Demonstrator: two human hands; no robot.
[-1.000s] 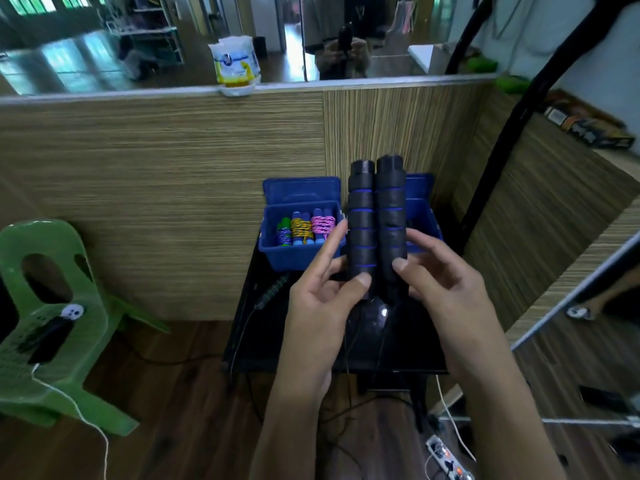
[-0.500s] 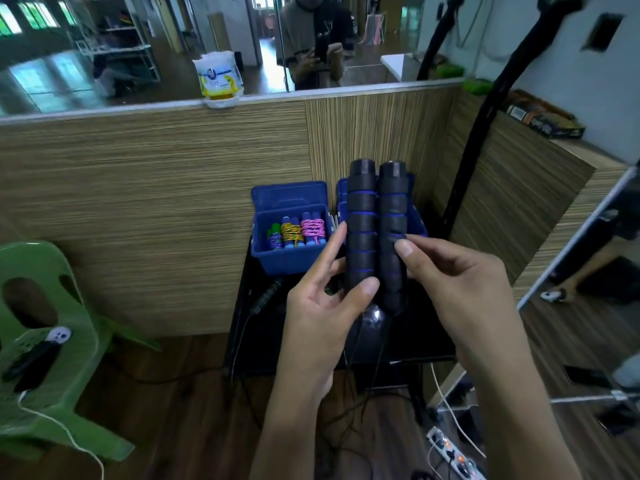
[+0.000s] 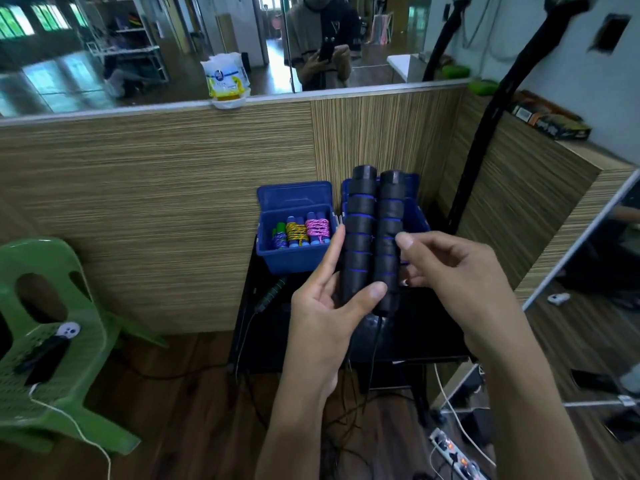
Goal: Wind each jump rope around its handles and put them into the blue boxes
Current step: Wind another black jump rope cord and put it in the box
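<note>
Jump rope handles (image 3: 374,237) (black foam, side by side, upright) sit at frame centre; I see my left hand (image 3: 329,317) gripping their lower ends, my right hand (image 3: 446,271) pinching the right one, before the blue boxes (image 3: 294,230).

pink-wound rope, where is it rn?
Head view, centre: the pink rope lies in the left blue box, rightmost of three bundles, beside the yellow rope, just left of the held black handles.
</note>
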